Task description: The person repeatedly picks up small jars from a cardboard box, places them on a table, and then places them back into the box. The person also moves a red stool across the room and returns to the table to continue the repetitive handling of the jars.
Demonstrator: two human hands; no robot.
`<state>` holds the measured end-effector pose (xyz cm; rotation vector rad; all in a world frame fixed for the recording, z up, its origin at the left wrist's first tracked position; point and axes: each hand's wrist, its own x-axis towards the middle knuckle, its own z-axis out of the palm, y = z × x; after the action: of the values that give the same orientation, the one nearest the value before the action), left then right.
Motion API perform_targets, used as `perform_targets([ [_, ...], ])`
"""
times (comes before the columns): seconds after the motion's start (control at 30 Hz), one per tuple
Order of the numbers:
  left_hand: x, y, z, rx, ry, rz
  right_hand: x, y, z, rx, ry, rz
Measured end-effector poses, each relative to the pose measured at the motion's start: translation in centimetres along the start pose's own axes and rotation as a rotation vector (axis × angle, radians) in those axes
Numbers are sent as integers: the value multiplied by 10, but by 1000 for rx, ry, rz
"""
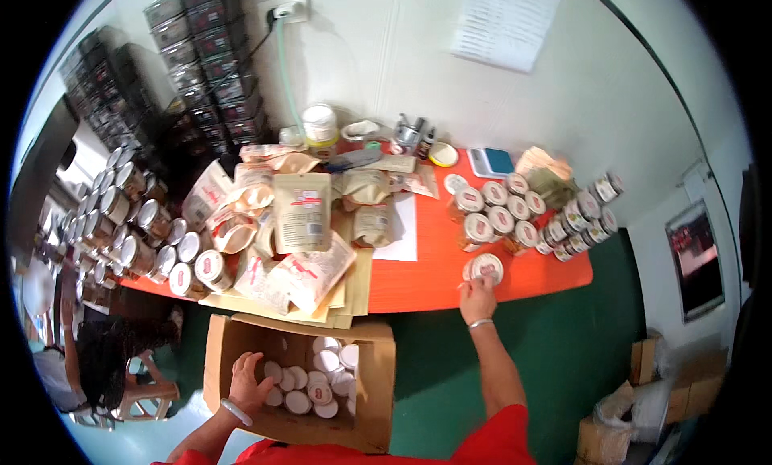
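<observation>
we can't tell if our right hand clamps the jar, left hand fingers apart; a nudge could drop it off the table.

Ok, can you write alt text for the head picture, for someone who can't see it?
A person's right hand touches a round white lid at the edge of an orange table; the left hand is over an open cardboard box of white lids. Pouches and jars crowd the table.

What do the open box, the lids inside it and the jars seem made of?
Box: matte cardboard, judging by its brown flaps. Lids: perhaps plastic or coated metal, from their smooth white look. Jars: clear glass or plastic, since brown contents seem visible.
</observation>
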<state>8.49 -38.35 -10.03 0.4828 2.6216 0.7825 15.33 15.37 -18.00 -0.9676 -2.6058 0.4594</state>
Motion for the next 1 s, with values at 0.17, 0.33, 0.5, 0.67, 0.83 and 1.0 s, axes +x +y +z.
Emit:
perform_targets([
  [0.17, -8, -38, -16, 11, 48, -80, 46, 44, 22, -228, 36, -167],
  [0.33, -1, -81, -58, 125, 262, -42, 54, 112, 34, -168, 151, 124],
  [0.5, 9, -172, -142, -42, 702, -256, 3, 8, 21, -304, -133, 184],
  [0.67, 105, -290, -255, -54, 1098, -210, -99, -41, 32, -3, -87, -102],
  [0.83, 214, -322, -334, -144, 1289, -363, -216, -153, 31, 88, -231, -21],
  [1.0, 258, -371, -354, -225, 1362, -360, -272, -256, 53, 225, -411, -95],
])
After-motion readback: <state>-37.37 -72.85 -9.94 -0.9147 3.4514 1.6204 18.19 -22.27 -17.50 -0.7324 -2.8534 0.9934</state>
